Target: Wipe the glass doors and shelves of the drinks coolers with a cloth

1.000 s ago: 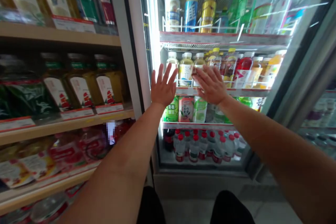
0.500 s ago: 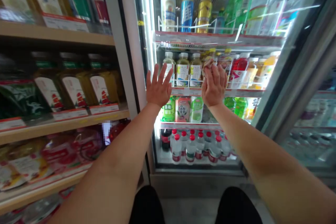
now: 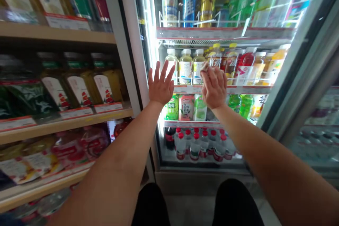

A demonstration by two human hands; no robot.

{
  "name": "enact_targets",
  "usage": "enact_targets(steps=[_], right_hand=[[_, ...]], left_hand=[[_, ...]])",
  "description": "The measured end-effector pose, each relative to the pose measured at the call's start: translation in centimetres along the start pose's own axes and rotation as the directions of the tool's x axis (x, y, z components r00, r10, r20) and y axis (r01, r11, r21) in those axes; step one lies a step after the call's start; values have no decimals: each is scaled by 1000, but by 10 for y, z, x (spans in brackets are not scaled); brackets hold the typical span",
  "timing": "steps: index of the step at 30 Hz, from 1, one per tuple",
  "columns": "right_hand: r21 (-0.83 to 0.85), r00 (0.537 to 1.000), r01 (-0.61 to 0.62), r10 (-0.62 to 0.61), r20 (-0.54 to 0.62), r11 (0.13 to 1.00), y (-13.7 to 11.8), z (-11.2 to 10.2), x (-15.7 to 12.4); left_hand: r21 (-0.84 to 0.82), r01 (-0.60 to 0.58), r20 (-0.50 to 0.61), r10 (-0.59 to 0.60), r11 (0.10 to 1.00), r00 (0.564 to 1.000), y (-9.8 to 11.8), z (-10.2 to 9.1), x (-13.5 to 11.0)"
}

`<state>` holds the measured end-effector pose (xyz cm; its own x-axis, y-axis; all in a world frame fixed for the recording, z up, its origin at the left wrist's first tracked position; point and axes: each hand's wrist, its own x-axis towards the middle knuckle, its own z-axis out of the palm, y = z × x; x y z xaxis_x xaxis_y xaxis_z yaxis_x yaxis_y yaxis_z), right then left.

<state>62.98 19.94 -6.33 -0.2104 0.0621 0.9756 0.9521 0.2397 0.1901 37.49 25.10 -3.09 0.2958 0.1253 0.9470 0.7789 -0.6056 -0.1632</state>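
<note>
My left hand point(image 3: 160, 86) rests flat with spread fingers on the glass door point(image 3: 185, 39) of a lit drinks refrigerator, touching nothing else. My right hand point(image 3: 214, 86) stands upright on the same glass, pinching a small crumpled tissue or cloth point(image 3: 204, 66) at its fingertips. Behind the glass, just above my hands, stands a row of yellow juice bottles point(image 3: 185, 67). Below them are pink and green drink bottles point(image 3: 186, 107), and cans point(image 3: 189, 7) line the top shelf.
Red-capped water bottles point(image 3: 195, 146) fill the refrigerator's lowest shelf. To the left, a white door post point(image 3: 127, 42) separates it from wooden shelves point(image 3: 58, 37) of bottled goods with price labels. A further glass door point(image 3: 317, 120) stands at the right. My dark trousered knees point(image 3: 234, 201) show below.
My right hand has turned from tilted sideways to upright, with the tissue still at its fingertips. My left hand stays on the glass, and the view has shifted slightly.
</note>
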Motion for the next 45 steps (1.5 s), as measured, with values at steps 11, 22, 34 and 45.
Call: enact_targets(steps=[11,22,34,45], right_hand=[[26,976,172,-174,132,985,-2,-2,-14],[150,879,318,-350,325,936,-2,-7,-17],[78,861,475,-482,162,876,0,-15,13],[-79,880,474,-470,70,877,34,-27,23]], left_hand=[[-6,-1,1,1,1000,1000,-1,1,0],[-17,-1,-7,1,1000,1000,-3,2,0],[-2,-36,-62,35,999,997,-5,2,-2],[80,-76,-91,83,994,992,-6,3,-4]])
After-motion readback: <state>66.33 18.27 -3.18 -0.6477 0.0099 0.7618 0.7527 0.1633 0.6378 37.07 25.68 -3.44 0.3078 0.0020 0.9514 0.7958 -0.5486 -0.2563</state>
